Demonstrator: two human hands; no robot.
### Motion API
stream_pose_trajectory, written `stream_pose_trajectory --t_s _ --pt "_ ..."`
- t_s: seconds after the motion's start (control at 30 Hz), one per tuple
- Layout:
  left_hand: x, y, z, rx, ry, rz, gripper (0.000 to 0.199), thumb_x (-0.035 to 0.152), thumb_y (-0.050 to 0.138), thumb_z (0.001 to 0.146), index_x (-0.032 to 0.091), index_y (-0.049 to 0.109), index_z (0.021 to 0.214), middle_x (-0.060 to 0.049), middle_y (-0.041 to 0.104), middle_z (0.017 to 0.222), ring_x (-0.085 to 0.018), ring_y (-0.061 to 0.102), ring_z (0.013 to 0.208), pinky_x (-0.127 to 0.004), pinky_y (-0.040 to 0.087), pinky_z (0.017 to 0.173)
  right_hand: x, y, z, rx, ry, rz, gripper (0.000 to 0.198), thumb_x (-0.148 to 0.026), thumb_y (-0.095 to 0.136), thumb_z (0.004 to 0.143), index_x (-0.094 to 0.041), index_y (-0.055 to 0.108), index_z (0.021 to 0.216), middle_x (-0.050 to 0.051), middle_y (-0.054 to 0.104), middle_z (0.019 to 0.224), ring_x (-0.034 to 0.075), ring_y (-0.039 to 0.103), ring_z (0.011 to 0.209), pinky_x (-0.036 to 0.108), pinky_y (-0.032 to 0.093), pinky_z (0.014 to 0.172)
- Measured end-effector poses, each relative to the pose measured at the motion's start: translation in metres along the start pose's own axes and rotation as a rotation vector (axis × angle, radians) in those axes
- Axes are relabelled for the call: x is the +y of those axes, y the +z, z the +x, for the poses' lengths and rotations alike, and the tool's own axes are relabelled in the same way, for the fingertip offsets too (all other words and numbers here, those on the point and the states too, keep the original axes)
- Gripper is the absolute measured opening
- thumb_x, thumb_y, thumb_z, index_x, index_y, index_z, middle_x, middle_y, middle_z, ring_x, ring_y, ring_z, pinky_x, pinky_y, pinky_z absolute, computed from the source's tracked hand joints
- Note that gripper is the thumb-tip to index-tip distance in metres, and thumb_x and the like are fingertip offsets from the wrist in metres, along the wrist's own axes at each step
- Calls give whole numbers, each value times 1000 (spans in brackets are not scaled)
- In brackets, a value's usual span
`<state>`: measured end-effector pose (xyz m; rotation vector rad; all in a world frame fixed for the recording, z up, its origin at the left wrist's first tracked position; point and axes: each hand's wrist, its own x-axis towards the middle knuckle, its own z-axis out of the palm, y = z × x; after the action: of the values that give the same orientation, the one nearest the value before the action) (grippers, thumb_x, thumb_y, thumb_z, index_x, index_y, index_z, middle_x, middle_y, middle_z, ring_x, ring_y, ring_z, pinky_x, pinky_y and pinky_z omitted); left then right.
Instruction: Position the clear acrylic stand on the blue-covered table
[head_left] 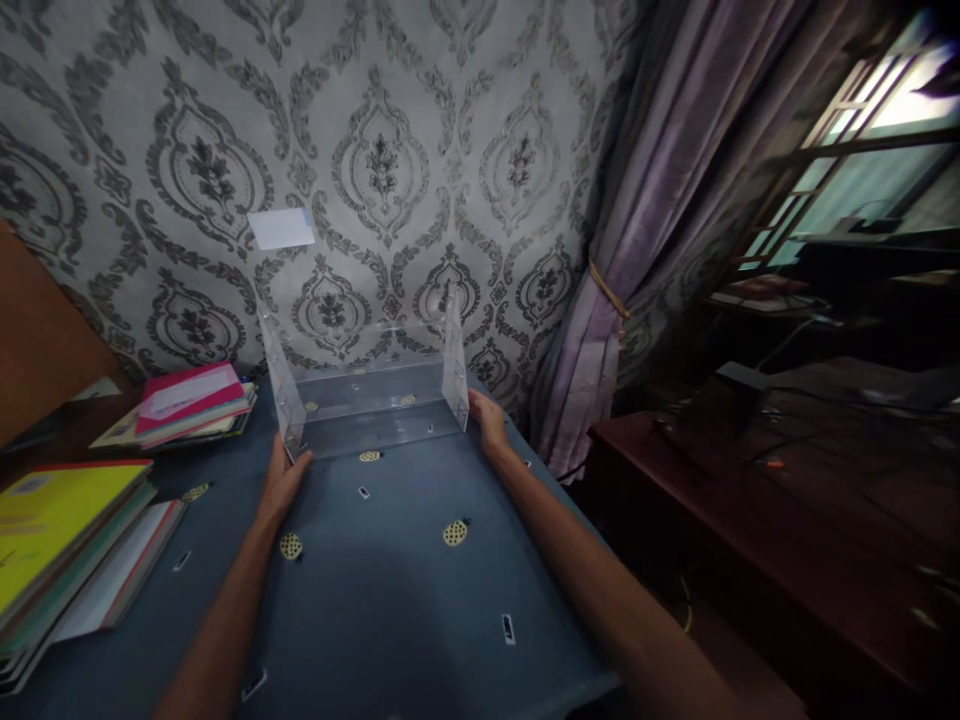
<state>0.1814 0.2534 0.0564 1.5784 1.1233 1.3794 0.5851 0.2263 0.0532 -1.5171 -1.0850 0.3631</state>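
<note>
Frame centre: clear acrylic rack (371,400) on tabletop (390,580); my left hand (283,482) and right hand (489,420), fingers pressed to its side panels; positioning step; next needs even two-sided pressure.

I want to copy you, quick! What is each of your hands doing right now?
Left hand: closed on the front left corner of the clear acrylic rack.
Right hand: pressed against the rack's right side panel, fingers curled on its edge.
</note>
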Motion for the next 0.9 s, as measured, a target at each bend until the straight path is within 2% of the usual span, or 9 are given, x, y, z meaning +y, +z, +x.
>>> stream_pose_trajectory --t_s 0.1,0.2,0.27,0.37,0.53,0.73,0.8,0.9 --pt "-1 1 -2 1 14 14 76 37 64 81 25 36 151 -11 47 153 -27 43 144 -45 28 123 3 -20 24 62 111 -193 46 -38 45 93 -14 68 125 16 68 131 31 60 127 45 45 108" --pt "-1 2 -3 15 -13 17 79 40 65 81 24 35 152 -11 49 151 -29 47 141 -46 32 121 6 -25 51 31 244 -381 38 -41 58 91 -11 72 110 24 68 124 38 60 126 52 44 107" --pt "0 2 -3 20 -32 -7 81 43 68 79 24 36 151 -11 52 149 -30 49 139 -48 34 120 9 -22 66 -15 323 -480 31 -38 63 90 -11 73 103 26 70 117 39 63 122 52 47 102" --pt "4 3 -4 15 -54 -55 82 45 71 76 27 39 150 -9 55 146 -32 49 139 -49 36 120 15 -19 82 -45 380 -598 27 -31 59 93 -11 74 105 25 70 116 38 63 122 48 49 99" --pt "8 5 -4 36 -68 -68 83 41 74 73 25 42 148 -10 52 149 -32 47 140 -49 31 122 23 -29 89 -61 331 -704 28 -23 54 96 -13 75 110 25 70 120 36 64 120 42 50 96" --pt "17 6 -5 52 -79 -57 78 44 75 75 23 46 144 -12 55 146 -29 51 136 -46 34 119 24 -42 87 11 327 -698 32 -21 50 95 -4 75 107 31 70 112 38 68 111 43 52 88" --pt "24 7 -4 79 -88 -38 71 49 73 78 23 51 140 -11 59 141 -28 53 133 -45 35 117 21 -43 81 42 285 -655 38 -26 45 98 -6 72 113 29 70 113 36 67 112 43 51 90" --pt "31 14 3 146 -100 -28 64 54 71 80 22 57 134 -9 63 135 -27 54 131 -41 36 115 13 -37 65 16 143 -502 50 -41 31 105 -14 70 119 18 73 115 27 67 111 38 51 94"
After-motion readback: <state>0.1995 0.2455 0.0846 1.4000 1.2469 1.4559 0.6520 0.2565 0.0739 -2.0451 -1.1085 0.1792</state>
